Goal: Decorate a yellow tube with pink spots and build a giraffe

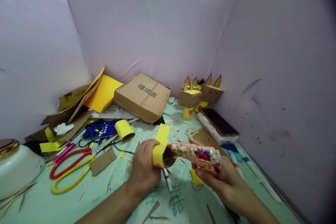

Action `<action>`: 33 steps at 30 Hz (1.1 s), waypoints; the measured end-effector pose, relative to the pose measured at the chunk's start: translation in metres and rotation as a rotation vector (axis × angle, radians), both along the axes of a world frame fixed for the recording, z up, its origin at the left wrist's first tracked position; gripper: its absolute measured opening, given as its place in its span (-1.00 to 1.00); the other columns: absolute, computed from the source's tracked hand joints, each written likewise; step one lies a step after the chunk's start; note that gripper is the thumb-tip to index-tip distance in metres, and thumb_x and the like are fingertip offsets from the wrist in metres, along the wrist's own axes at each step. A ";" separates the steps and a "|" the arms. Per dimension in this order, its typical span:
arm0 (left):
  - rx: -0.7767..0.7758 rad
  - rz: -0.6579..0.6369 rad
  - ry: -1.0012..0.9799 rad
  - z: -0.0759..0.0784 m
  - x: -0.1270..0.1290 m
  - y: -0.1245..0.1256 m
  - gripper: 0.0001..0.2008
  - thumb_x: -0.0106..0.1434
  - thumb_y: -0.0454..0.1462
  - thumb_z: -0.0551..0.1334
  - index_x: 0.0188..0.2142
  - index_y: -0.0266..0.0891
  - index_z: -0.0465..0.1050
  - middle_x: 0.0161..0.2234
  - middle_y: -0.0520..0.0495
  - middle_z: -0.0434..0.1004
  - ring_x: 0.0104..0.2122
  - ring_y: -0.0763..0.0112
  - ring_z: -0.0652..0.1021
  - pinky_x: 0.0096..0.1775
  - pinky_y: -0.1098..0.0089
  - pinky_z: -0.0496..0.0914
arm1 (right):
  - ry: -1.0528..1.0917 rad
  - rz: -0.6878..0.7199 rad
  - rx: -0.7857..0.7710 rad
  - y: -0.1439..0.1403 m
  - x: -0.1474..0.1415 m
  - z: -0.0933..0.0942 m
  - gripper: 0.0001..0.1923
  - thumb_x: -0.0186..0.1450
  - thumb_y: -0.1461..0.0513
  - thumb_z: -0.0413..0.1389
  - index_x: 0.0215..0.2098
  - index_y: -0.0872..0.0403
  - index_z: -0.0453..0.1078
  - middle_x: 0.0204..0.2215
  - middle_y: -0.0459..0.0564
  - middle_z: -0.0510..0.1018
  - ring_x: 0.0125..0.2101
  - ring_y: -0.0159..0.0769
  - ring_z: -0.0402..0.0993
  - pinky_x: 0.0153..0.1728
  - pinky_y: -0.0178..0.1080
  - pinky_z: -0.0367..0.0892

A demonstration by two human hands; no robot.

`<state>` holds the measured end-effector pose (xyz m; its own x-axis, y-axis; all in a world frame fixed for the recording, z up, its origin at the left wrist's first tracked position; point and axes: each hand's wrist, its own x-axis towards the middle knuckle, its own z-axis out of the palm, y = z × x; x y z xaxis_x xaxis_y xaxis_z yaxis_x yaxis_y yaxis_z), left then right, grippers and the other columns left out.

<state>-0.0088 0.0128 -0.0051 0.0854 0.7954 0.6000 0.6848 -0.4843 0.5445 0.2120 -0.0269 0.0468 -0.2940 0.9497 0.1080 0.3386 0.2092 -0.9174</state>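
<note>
My left hand [145, 162] is closed around a cardboard tube [158, 154] covered in yellow paper, its open end turned to the right. In my right hand [223, 180] is a glue gun [196, 154] with a colourful patterned body. Its nozzle points left, at the mouth of the tube; whether it touches the inside cannot be made out. A yellow paper strip [163, 133] lies just behind the tube. Another yellow-covered tube [124, 130] rests on its side to the left. A white marker [167, 180] is partly hidden beneath the held tube.
Red-and-yellow scissors [72, 171] lie left, near a cardboard piece [103, 161]. A cardboard box [143, 96] stands at the back. Cardboard figures with pointed yellow ears [191, 97] stand back right, by a phone [219, 121]. A white rounded container [18, 169] is at far left.
</note>
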 end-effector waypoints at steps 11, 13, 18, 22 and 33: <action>-0.027 -0.012 -0.027 0.000 0.000 0.000 -0.72 0.09 -0.35 0.20 -0.16 -0.21 0.31 -0.23 -0.14 0.49 -0.22 0.18 0.50 -0.18 0.19 0.40 | -0.023 -0.025 0.036 0.001 0.000 0.001 -0.44 0.31 0.06 0.03 0.23 0.06 0.17 -0.38 -0.04 0.45 -0.42 -0.26 0.37 -0.42 -0.27 0.33; -0.041 -0.008 -0.033 0.001 0.000 0.000 -0.72 0.09 -0.36 0.20 -0.16 -0.21 0.31 -0.23 -0.14 0.49 -0.21 0.18 0.50 -0.18 0.19 0.40 | -0.039 -0.035 0.056 0.001 0.001 0.001 -0.46 0.30 0.06 0.05 0.21 0.04 0.21 -0.31 -0.01 0.49 -0.37 -0.23 0.40 -0.39 -0.26 0.35; -0.043 0.002 -0.032 0.001 -0.001 0.000 -0.73 0.10 -0.36 0.18 -0.16 -0.22 0.31 -0.23 -0.14 0.49 -0.22 0.18 0.50 -0.18 0.19 0.39 | -0.054 -0.069 0.090 0.002 0.001 0.005 -0.55 0.29 0.06 0.06 0.09 0.07 0.33 -0.33 0.00 0.50 -0.41 -0.24 0.39 -0.41 -0.27 0.35; -0.029 0.002 -0.037 -0.001 -0.002 0.000 -0.72 0.08 -0.39 0.18 -0.16 -0.23 0.31 -0.23 -0.14 0.48 -0.22 0.19 0.49 -0.18 0.20 0.38 | -0.028 -0.059 0.083 0.004 0.000 0.005 -0.61 0.29 0.07 0.06 0.02 0.07 0.38 -0.38 -0.03 0.46 -0.40 -0.24 0.37 -0.40 -0.27 0.33; -0.038 0.002 -0.064 0.001 -0.002 0.002 -0.70 0.06 -0.40 0.18 -0.16 -0.22 0.32 -0.23 -0.13 0.48 -0.20 0.19 0.50 -0.17 0.20 0.39 | -0.071 -0.038 0.066 0.005 0.002 0.004 -0.79 0.27 0.10 0.05 -0.27 0.07 0.38 -0.38 -0.01 0.45 -0.35 -0.19 0.37 -0.27 -0.20 0.35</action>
